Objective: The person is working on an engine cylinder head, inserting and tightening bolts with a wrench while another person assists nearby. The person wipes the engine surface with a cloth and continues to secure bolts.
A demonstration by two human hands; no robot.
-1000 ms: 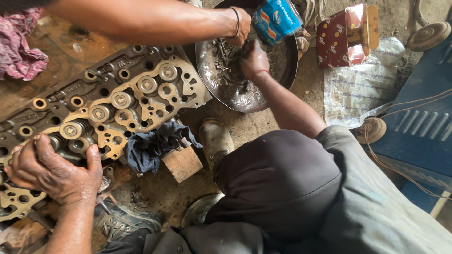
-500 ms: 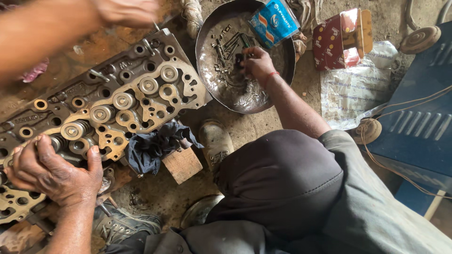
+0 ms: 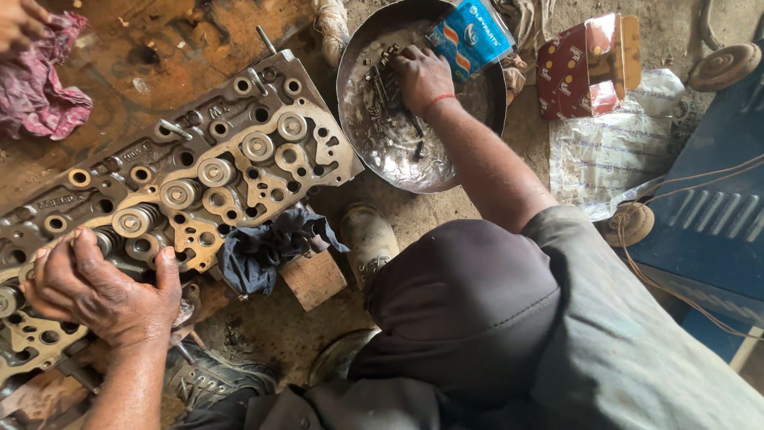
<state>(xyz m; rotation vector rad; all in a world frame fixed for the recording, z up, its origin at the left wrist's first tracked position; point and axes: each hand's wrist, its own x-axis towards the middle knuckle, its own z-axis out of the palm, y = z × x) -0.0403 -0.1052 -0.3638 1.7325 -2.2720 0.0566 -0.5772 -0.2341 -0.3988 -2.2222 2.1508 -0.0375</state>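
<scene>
Pressing left hand (image 3: 95, 291), fingers spread, on cylinder head (image 3: 183, 183) at 8 o'clock; right hand (image 3: 422, 76) pinching bolts (image 3: 382, 80) in metal basin (image 3: 374, 151) at 12.

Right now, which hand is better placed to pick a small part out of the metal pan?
The right. The right hand is inside the metal pan, its fingers down among the small metal parts. The left hand rests on the cylinder head, well away from the pan.

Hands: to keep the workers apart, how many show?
3. Left hand on the cylinder head, lower left; a co-worker's hand in the pan; part of another hand, top-left corner. Others may be hidden.
</scene>
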